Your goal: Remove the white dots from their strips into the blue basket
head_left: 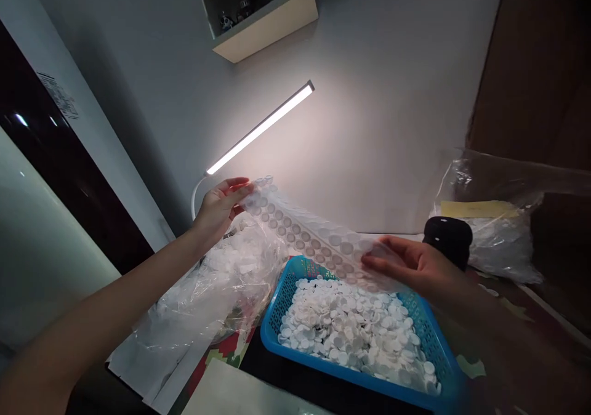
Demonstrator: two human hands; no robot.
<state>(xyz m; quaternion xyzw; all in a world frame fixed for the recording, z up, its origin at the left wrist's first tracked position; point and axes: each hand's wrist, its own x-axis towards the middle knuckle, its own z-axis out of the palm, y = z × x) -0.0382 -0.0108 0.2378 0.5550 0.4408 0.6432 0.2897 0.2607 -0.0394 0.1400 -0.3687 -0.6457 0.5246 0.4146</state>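
Note:
Stretched between my two hands is a translucent strip of round stickers [302,236], with rows of pale discs along it. My left hand [221,202] pinches its upper left end between thumb and fingers. Lower down, my right hand [406,261] grips the other end, thumb and fingers closed on the sheet. The strip slants down to the right, above a blue plastic basket [314,366]. Inside the basket lies a heap of small white discs [351,329]. The strip's right end overlaps the basket's far side in view.
A clear plastic bag [221,279] of white pieces sits left of the basket. Behind it a lit bar lamp [263,128] rises. At right stand a black rounded object [447,239] and another filled plastic bag [501,249]. A wall shelf [268,27] hangs above.

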